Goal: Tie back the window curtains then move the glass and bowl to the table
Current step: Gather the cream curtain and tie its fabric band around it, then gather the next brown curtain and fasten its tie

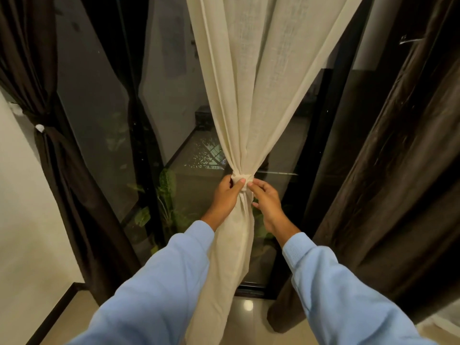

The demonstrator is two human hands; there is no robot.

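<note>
At arm's length before you, your left hand (227,192) grips the gathered cream curtain (249,95) at its tie (242,179), and your right hand (265,197) pinches the tie's right edge. Bare window glass (99,95) shows on either side. One brown drape (62,170) hangs tied at left, another (385,170) spreads at right, above glossy floor (249,317).
</note>
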